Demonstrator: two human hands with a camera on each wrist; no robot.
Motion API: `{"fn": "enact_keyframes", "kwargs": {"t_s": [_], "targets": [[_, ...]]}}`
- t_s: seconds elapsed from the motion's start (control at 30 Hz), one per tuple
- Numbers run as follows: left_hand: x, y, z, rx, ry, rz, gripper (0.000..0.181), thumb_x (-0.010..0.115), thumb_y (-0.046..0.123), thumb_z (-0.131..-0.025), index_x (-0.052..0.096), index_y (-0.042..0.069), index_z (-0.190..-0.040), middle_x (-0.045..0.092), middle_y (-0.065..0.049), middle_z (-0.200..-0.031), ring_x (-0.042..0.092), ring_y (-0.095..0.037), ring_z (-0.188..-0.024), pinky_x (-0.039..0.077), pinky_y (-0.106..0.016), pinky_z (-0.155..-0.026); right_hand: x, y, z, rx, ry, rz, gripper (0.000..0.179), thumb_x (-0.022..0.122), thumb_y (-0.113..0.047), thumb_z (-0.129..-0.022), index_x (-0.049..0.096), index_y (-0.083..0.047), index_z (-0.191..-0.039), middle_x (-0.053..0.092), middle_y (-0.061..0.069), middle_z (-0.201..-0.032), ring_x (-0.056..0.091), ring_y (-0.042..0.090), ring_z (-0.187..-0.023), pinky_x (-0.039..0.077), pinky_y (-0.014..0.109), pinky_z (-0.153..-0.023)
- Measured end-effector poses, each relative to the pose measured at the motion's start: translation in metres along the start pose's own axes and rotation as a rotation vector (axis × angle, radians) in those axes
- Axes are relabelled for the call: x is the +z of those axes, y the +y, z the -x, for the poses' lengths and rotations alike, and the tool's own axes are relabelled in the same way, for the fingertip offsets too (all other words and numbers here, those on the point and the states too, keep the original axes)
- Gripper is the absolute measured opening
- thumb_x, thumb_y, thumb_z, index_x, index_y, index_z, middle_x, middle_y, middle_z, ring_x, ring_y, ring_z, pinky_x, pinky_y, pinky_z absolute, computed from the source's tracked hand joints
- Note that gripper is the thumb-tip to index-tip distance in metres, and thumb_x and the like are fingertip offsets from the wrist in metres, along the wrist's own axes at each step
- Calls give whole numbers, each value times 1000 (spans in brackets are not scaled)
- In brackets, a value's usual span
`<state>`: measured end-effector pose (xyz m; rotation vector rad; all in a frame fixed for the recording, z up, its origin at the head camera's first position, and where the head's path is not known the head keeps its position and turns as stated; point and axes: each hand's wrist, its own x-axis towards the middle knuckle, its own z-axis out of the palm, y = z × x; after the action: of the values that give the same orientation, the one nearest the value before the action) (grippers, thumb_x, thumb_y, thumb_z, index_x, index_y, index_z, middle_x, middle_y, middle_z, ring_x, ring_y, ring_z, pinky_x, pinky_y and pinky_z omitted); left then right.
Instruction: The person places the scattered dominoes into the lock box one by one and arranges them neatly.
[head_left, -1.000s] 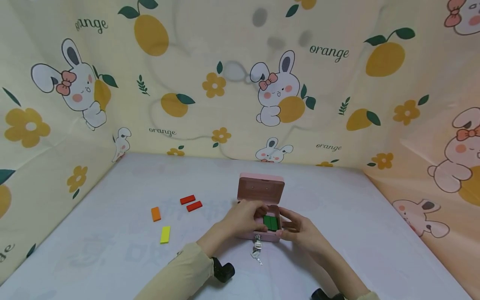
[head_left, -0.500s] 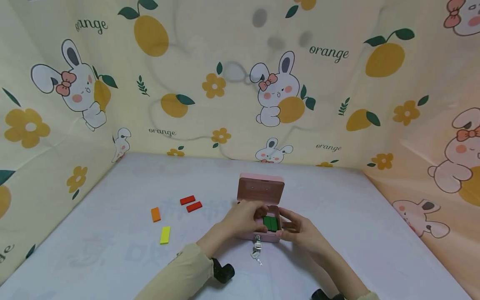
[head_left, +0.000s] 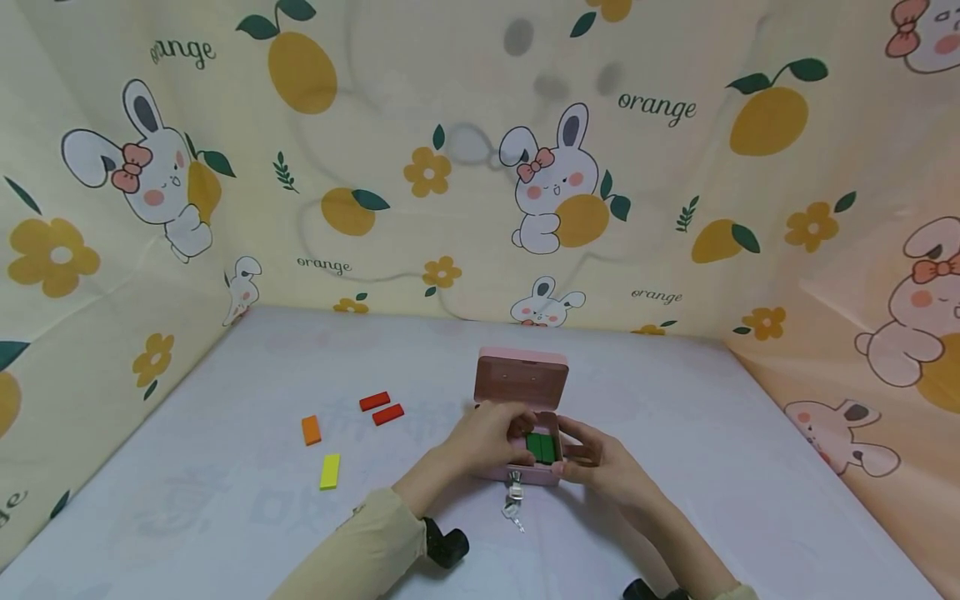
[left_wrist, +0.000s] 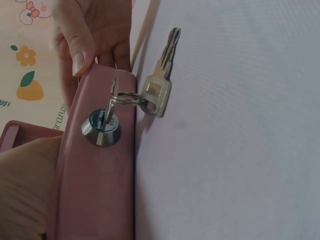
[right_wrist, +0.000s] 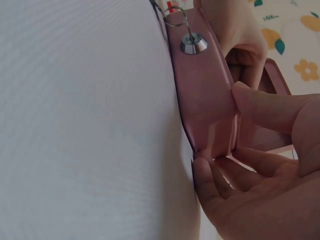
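Observation:
A small pink metal cash box (head_left: 542, 474) stands on the table with its lid (head_left: 521, 380) raised. Green blocks (head_left: 542, 448) lie side by side inside. My left hand (head_left: 489, 435) reaches over the left part of the box, fingers bent down into it; I cannot tell whether they hold a block. At the box's right side my right hand (head_left: 603, 457) steadies it, the thumb (right_wrist: 265, 107) on the rim and the other fingers along the side wall. From the round lock (left_wrist: 101, 131) in the front wall, a key sticks out, and a ring joins it to a second key (left_wrist: 157, 92).
Left of the box lie two red blocks (head_left: 388, 414), an orange block (head_left: 311, 430) and a yellow block (head_left: 330, 472). A patterned cloth (head_left: 465, 225) with rabbits and oranges walls in the back and sides of the white table (head_left: 225, 517).

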<state>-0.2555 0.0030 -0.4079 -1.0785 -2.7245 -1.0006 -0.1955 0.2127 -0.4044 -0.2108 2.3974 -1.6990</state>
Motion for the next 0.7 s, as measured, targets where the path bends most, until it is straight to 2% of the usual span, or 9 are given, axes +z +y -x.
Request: {"fn": "enact_keyframes", "kwargs": {"t_s": [0.13,0.47,0.7], "targets": [[0,0,0,1,1,-4,44,85,28,-72,66,12,-109,68,6,-99,61,-3,-87,48,-18,-78,1,0,0,6,9,2,68,73,-12,-84,42,-16,-144,42,7,-146,48,34,-123,42,51,-98],[0,-1,2,11,8,12,43,84,26,-73,66,12,-110,68,5,-100,61,-3,-88,48,-18,-78,0,0,1,-28,-35,-12,70,72,-12,-85,39,-12,-146,41,13,-145,52,33,-119,43,48,-97],[-1,-2,4,12,15,58,41,82,23,-76,65,10,-112,68,3,-104,62,-6,-90,49,-19,-79,1,-2,2,1,-5,-1,69,73,-12,-84,40,-14,-145,40,8,-147,48,34,-123,42,51,-98]]}}
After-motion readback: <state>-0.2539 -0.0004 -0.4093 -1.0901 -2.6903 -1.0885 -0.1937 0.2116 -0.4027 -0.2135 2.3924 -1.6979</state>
